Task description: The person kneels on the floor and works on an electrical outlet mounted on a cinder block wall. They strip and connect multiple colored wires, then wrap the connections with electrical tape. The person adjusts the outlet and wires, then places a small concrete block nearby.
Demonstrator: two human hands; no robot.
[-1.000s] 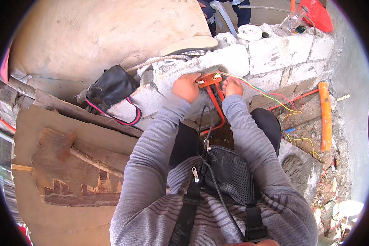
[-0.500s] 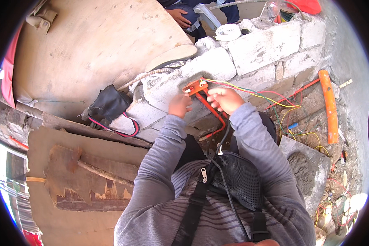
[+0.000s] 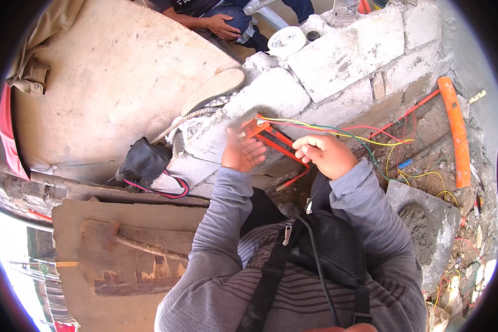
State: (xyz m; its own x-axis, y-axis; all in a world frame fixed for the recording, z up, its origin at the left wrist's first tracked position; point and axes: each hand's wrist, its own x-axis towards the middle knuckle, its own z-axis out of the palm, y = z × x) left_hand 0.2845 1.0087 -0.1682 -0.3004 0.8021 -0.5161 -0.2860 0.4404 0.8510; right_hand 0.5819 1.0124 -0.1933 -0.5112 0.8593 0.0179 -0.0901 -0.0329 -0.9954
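Observation:
An orange electrical box (image 3: 254, 128) is set in the block wall, with orange conduit (image 3: 286, 145) running down from it. Red, yellow and green wires (image 3: 337, 130) come out of the box and trail off to the right. Beside the box's left end is my left hand (image 3: 242, 154), fingers stretched and apart, the thumb side smeared by motion. To the right of the conduit, under the wires, my right hand (image 3: 329, 157) is closed, thumb against forefinger. Whatever it pinches, if anything, is too small to make out.
A hammer (image 3: 144, 243) lies on boards at left. A black bag (image 3: 144, 160) sits by the wall. White tape (image 3: 286, 41) rests on the wall top, with a seated person's hand (image 3: 224, 26) beyond. At right are a mortar slab (image 3: 426, 227) and thick orange pipe (image 3: 454, 133).
The view has shifted, so the wall and box sit further left. My right hand has moved away from the box toward the right. My left hand's fingers have spread beside the box.

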